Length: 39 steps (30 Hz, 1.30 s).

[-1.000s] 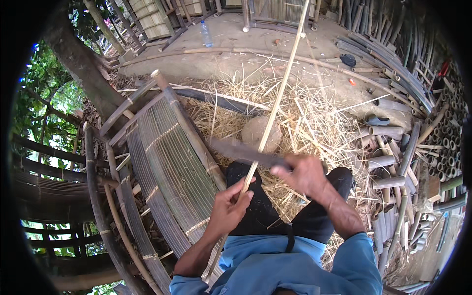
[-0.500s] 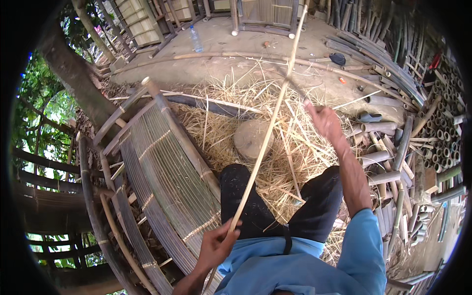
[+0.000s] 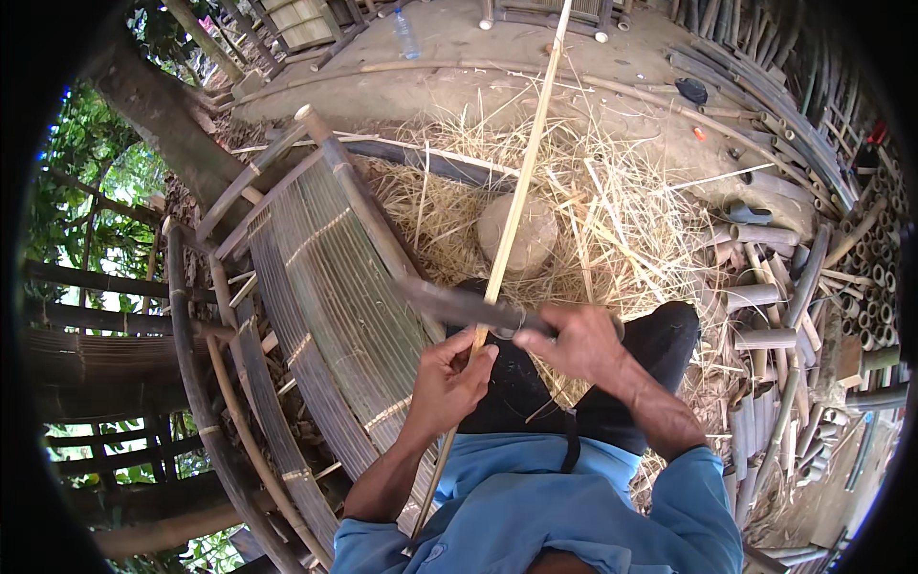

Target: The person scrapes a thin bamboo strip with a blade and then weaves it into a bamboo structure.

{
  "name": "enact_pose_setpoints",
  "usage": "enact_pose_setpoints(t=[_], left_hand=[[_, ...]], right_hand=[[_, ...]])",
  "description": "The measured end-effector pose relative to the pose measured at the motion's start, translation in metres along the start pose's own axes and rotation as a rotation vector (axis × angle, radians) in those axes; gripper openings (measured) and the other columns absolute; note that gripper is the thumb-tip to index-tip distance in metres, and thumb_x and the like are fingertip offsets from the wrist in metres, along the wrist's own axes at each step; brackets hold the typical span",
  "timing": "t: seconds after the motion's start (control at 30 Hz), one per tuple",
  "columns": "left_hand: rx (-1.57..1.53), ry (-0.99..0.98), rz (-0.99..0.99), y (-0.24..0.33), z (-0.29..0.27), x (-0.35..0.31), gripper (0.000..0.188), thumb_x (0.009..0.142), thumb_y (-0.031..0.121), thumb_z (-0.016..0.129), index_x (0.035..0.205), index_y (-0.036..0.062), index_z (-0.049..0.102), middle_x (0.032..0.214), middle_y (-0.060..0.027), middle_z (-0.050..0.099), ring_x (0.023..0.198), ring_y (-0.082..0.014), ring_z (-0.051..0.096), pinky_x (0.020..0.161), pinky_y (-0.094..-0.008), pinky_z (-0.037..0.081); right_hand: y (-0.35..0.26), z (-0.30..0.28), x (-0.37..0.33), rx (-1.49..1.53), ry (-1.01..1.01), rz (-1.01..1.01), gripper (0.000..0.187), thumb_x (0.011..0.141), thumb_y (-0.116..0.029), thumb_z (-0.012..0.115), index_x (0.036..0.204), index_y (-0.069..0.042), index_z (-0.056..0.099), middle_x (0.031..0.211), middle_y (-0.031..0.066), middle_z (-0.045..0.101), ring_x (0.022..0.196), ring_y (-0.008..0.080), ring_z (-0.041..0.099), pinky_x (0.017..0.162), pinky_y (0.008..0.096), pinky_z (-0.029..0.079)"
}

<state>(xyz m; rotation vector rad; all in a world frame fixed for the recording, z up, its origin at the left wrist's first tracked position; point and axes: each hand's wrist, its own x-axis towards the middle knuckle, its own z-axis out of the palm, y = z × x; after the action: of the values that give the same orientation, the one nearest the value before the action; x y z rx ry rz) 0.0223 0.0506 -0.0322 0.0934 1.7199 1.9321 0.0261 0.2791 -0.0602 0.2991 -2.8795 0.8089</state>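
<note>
A long, pale bamboo strip (image 3: 523,182) runs from beside my body up past the top of the view. My left hand (image 3: 455,378) pinches it over my lap, thumb and fingers closed round it. In my right hand (image 3: 579,342) is a machete (image 3: 449,304), gripped by its handle. Its dark, broad blade points left and lies across the strip just above my left fingers. The handle is mostly hidden by my right fingers. Beyond my knees stands a round wooden chopping block (image 3: 517,235), partly behind the strip.
Straw-like bamboo shavings (image 3: 612,239) cover the ground round the block. A slatted bamboo bench (image 3: 335,277) stands close on my left. Cut bamboo tubes (image 3: 765,297) lie piled on my right. A plastic bottle (image 3: 405,36) and a long pole (image 3: 459,65) are farther off.
The machete has come from the far part of the strip down to just above my left hand. My left hand has moved up and slightly right. The view has shifted a little.
</note>
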Motion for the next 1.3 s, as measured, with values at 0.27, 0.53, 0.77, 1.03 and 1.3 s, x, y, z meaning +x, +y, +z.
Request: enact_pose_setpoints(t=[0.27, 0.53, 0.77, 1.03, 1.3], left_hand=[[0.028, 0.046, 0.010, 0.002, 0.000, -0.019, 0.030, 0.101, 0.007, 0.060, 0.130, 0.0005, 0.061, 0.060, 0.0071, 0.046, 0.046, -0.0008, 0.040, 0.039, -0.0217, 0.027], [0.174, 0.118, -0.150, -0.009, -0.011, -0.081, 0.025, 0.098, 0.008, 0.064, 0.120, -0.0047, 0.065, 0.057, 0.0056, 0.050, 0.045, -0.0020, 0.043, 0.040, -0.0216, 0.030], [0.061, 0.061, -0.211, -0.033, -0.023, -0.101, 0.047, 0.100, 0.017, 0.065, 0.142, -0.0014, 0.055, 0.061, 0.0051, 0.052, 0.051, -0.0018, 0.045, 0.044, -0.0213, 0.035], [0.168, 0.069, 0.049, -0.011, -0.013, -0.011, 0.029, 0.100, 0.009, 0.061, 0.127, 0.0010, 0.063, 0.064, 0.0116, 0.041, 0.056, 0.0010, 0.033, 0.049, -0.0222, 0.022], [0.100, 0.079, 0.030, -0.005, -0.008, -0.014, 0.024, 0.099, 0.007, 0.061, 0.121, -0.0003, 0.066, 0.065, 0.0113, 0.042, 0.056, 0.0008, 0.035, 0.049, -0.0227, 0.025]], right_hand=[[0.011, -0.023, 0.020, 0.001, -0.034, 0.092, 0.059, 0.089, -0.060, 0.066, 0.075, -0.003, 0.067, 0.054, 0.0158, 0.058, 0.053, 0.0356, 0.064, 0.053, 0.0467, 0.051], [0.128, -0.075, 0.084, -0.059, 0.066, 0.535, 0.077, 0.095, -0.072, 0.047, 0.099, -0.001, 0.077, 0.054, 0.0147, 0.060, 0.051, 0.0270, 0.062, 0.052, 0.0447, 0.053], [0.173, -0.081, 0.068, 0.004, 0.376, 0.541, 0.077, 0.101, -0.065, 0.040, 0.121, 0.003, 0.070, 0.061, 0.0155, 0.060, 0.061, 0.0183, 0.065, 0.046, 0.0382, 0.049], [0.017, 0.002, 0.003, 0.127, -0.018, 0.133, 0.066, 0.097, -0.064, 0.052, 0.091, -0.002, 0.073, 0.052, 0.0107, 0.059, 0.044, 0.0274, 0.061, 0.045, 0.0444, 0.050], [0.017, -0.009, 0.014, 0.039, 0.039, 0.049, 0.059, 0.090, -0.061, 0.064, 0.083, -0.004, 0.073, 0.054, 0.0177, 0.061, 0.052, 0.0359, 0.066, 0.050, 0.0456, 0.053]])
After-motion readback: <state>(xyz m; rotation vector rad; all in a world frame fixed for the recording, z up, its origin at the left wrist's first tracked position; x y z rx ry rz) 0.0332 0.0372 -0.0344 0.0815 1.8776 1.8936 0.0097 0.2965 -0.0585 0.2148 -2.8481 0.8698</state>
